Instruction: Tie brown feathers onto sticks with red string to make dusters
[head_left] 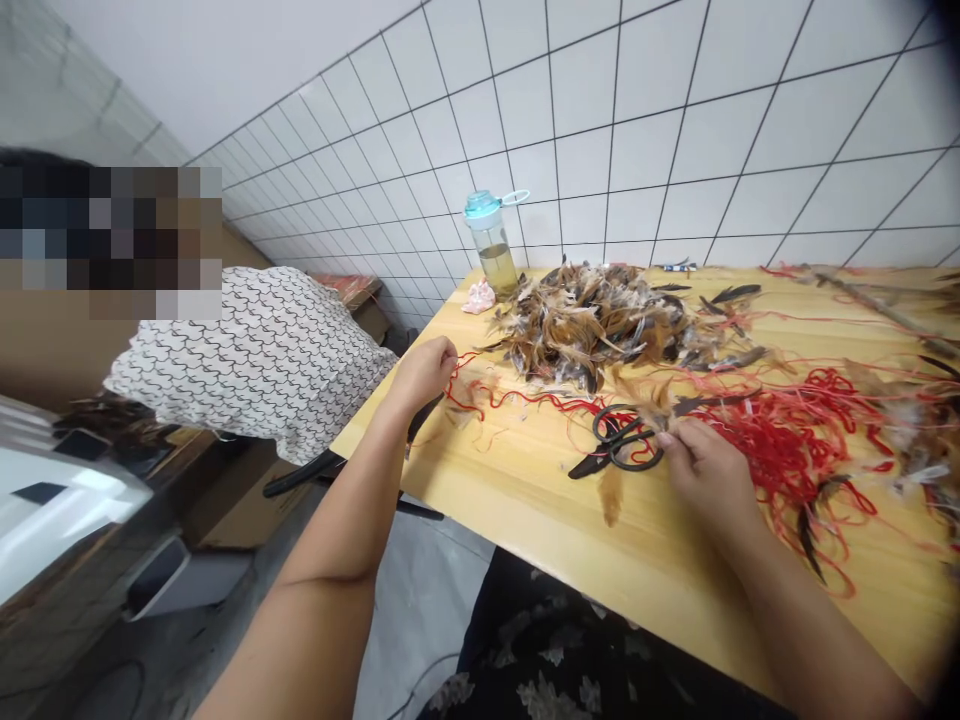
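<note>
My left hand is closed in a pinch on a red string near the left corner of the wooden table. The string runs right across the wood towards my right hand, which is closed on the quills of a few brown feathers. Black scissors lie on the table just left of my right hand, touching nothing I hold. A big heap of brown and black feathers lies behind both hands.
A tangle of red strings spreads at the right. A clear bottle with a teal lid and a pink wad stand at the back left by the tiled wall. Another person in a patterned shirt sits left of the table.
</note>
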